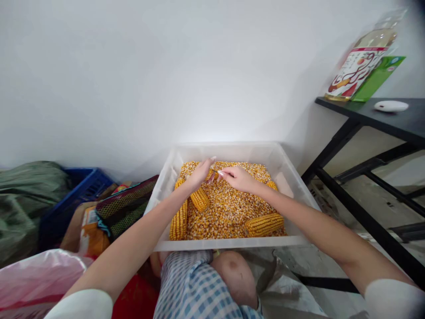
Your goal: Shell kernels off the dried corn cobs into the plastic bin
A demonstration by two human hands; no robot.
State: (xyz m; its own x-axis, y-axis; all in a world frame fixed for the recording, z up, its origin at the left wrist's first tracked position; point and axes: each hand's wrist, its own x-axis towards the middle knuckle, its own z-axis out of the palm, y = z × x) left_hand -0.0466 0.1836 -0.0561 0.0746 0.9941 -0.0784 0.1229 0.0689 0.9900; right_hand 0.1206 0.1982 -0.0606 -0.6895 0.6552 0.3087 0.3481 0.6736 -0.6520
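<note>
My left hand [200, 173] is closed round a yellow corn cob [213, 173], mostly hidden by the fingers. In my right hand [239, 179] a thin, dark, pointed tool [215, 171] is pinched, its tip against or close to that cob. Both hands are over a translucent white plastic tub [232, 243] holding loose corn kernels [226, 212]. Under my left wrist rests another cob [199, 199], and a long one [179, 217] lies along the left wall. A further cob [264, 224] lies at the front right, while one more [272, 184] peeks out beyond my right wrist.
A black shelf frame [352, 195] stands close on the right, with a bottle [361, 66], a green box [378, 79] and a white object [391, 106] on top. To the left are a blue crate [66, 199], a mesh bag [128, 206] and plastic bags [40, 279]. The wall [212, 79] rises behind the tub.
</note>
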